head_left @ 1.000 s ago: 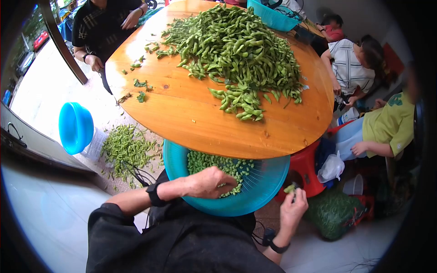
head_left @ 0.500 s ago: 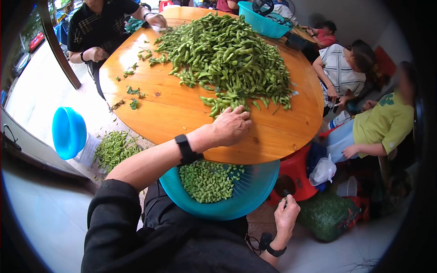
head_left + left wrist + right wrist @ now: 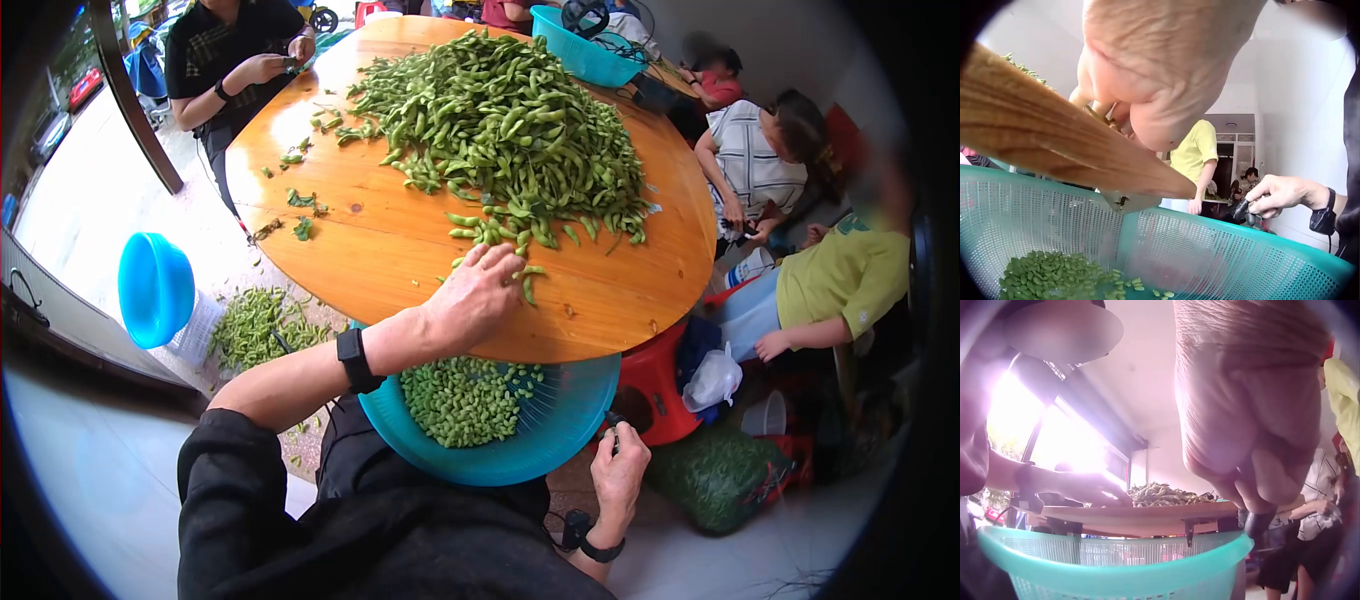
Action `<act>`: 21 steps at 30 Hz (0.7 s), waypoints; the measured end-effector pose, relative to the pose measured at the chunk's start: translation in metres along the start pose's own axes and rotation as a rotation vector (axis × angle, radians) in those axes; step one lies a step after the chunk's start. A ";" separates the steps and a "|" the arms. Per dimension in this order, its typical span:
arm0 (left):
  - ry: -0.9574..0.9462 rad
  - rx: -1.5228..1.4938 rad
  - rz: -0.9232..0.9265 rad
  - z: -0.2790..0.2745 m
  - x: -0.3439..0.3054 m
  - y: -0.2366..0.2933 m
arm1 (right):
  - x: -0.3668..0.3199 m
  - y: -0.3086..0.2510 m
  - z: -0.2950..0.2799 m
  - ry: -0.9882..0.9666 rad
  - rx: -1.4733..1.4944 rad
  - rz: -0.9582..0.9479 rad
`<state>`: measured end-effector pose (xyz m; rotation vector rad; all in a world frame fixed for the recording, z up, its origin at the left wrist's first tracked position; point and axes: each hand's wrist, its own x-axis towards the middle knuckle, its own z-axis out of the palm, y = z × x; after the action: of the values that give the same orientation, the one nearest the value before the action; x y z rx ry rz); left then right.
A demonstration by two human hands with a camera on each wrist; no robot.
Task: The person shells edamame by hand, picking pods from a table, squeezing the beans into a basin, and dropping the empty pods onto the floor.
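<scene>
A big heap of green edamame pods (image 3: 520,120) covers much of the round wooden table (image 3: 380,270). Over the table's near side, my left hand (image 3: 475,300) bends its fingers round a few loose pods pulled from the heap. In the left wrist view, thin brownish pieces show between these fingers. My right hand (image 3: 618,475), low beside the teal basket (image 3: 590,405), pinches a small dark tool (image 3: 1241,209); its exact kind is unclear. Shelled green beans (image 3: 460,400) lie in the basket, which sits below the table edge over my lap.
A blue basin (image 3: 155,290) stands on the left by pods scattered on the floor (image 3: 260,325). On the right are a red stool (image 3: 655,390) and a full green bag (image 3: 720,475). Several people surround the table; another teal basket (image 3: 585,50) stands at the back.
My left hand went from the beans in the basket up to the pods, then drew back toward me with a few. The green piece by my right hand is gone; that hand shifted slightly left.
</scene>
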<state>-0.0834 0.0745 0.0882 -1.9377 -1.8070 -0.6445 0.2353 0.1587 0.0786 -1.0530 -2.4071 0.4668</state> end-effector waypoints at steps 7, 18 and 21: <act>0.334 -0.523 -0.616 -0.024 0.021 -0.019 | 0.005 -0.020 0.012 -0.025 0.097 -0.061; 0.088 -1.924 -0.895 -0.047 -0.030 0.047 | 0.018 -0.070 0.037 -0.219 0.626 0.000; 0.031 -1.977 -0.824 -0.034 -0.046 0.080 | 0.020 -0.088 0.032 -0.324 0.959 0.121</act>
<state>-0.0077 0.0112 0.0893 -1.4047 -1.7967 -3.6097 0.1541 0.1124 0.1001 -0.6912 -1.9253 1.7127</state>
